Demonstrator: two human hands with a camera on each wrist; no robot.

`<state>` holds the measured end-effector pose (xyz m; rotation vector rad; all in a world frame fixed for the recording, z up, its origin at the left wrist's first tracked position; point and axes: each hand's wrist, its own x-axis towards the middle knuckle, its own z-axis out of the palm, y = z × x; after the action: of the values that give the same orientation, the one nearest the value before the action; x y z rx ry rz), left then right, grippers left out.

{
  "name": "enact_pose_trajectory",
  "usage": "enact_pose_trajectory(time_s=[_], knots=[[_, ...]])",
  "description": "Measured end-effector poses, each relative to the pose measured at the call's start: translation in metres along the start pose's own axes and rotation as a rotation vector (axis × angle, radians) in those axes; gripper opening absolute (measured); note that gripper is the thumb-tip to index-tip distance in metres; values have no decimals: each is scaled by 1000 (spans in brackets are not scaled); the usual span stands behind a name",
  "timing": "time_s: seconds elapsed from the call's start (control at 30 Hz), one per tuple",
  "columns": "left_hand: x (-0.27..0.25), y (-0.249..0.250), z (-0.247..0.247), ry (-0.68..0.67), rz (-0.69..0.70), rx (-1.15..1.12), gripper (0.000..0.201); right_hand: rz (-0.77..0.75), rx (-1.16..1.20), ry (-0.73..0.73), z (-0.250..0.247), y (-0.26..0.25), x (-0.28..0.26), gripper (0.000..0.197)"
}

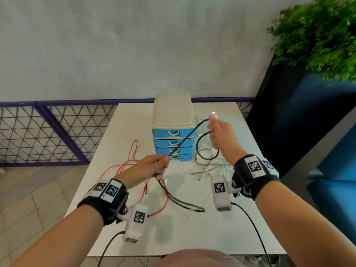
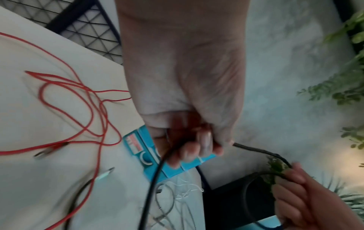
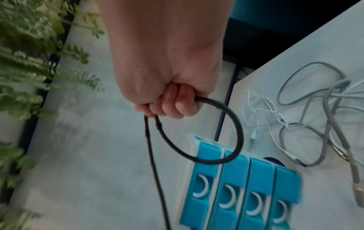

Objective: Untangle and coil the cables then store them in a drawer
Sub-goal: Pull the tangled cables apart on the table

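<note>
A black cable (image 1: 185, 139) runs taut between both hands above the white table (image 1: 125, 135). My right hand (image 1: 219, 132) grips one loop of it (image 3: 216, 140) in curled fingers, with the white plug end sticking up past the thumb. My left hand (image 1: 158, 166) pinches the cable lower down (image 2: 155, 175), and the rest trails onto the table (image 1: 183, 203). Behind the cable stands a small blue drawer unit (image 1: 173, 128) with a cream top, all its drawers closed (image 3: 236, 194).
A red cable (image 1: 133, 162) sprawls on the table's left half (image 2: 78, 109). Grey braided and thin white cables (image 1: 208, 166) lie tangled to the right of the drawers (image 3: 307, 124). A plant (image 1: 317, 35) and a dark planter stand at the right, a mesh fence at the left.
</note>
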<state>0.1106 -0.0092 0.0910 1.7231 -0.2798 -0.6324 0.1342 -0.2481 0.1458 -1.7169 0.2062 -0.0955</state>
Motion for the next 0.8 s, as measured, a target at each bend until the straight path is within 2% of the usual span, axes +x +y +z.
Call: enact_pose_trajectory(time_s=[0.07,0.2,0.23,0.3,0.37,0.53,0.67,0.8], knots=[[-7,-17,-1,-100,-64,60,30,-7,135,138,-10,-3,5,43],[-22,-49,14,-356,-306,409,25,-61,244,319,-20,-6,13,45],[-24,-57,18,-388,-358,422,23,-67,229,343,-21,-6,14,46],[-25,-59,22,-363,-416,358,25,-76,186,343,-20,-5,16,46],[-21,-43,16,-239,-352,287,28,-97,68,309,-16,-2,17,47],[-4,27,-22,335,-9,307,30,-174,-245,181,-1,11,11,45],[-5,74,-52,616,192,236,31,-159,-412,66,13,25,5,42],[-9,93,-82,885,417,539,27,-140,-436,-113,21,36,3,42]])
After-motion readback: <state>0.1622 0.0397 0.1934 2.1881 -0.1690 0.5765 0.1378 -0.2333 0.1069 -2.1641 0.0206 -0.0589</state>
